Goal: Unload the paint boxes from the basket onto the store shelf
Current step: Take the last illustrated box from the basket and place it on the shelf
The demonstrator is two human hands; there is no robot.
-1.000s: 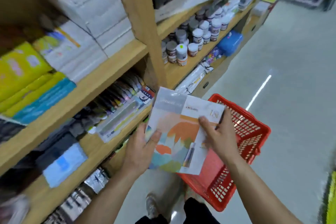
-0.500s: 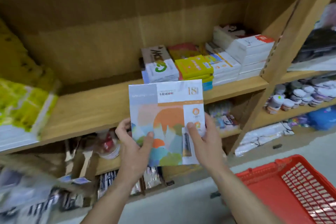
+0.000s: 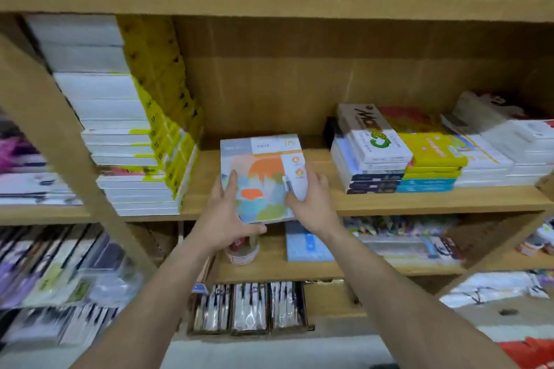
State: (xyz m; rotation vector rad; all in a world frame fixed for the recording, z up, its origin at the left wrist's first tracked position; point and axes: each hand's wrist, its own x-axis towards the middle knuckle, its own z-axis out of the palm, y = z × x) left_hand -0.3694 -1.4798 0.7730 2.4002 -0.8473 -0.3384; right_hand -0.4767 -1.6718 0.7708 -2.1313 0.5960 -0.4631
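A flat paint box (image 3: pixel 263 168) with a pastel landscape and orange sun on its cover lies tilted over the front edge of the wooden middle shelf (image 3: pixel 419 202). My left hand (image 3: pixel 227 216) grips its lower left edge, thumb under the corner. Its right side is held by my right hand (image 3: pixel 311 201), fingers spread on the cover. A sliver of the red basket (image 3: pixel 530 352) shows at the bottom right corner; its contents are out of sight.
Stacks of white and yellow boxes (image 3: pixel 126 144) fill the shelf's left part. To the right lie piled boxes (image 3: pixel 374 153), yellow and blue ones among them. A gap of bare shelf lies between both stacks. Lower shelves hold packets and a small tub (image 3: pixel 242 247).
Both hands have carried the paint box up and forward from in front of my chest onto the middle shelf. The view has swung left and up, and the basket has dropped almost out of frame.
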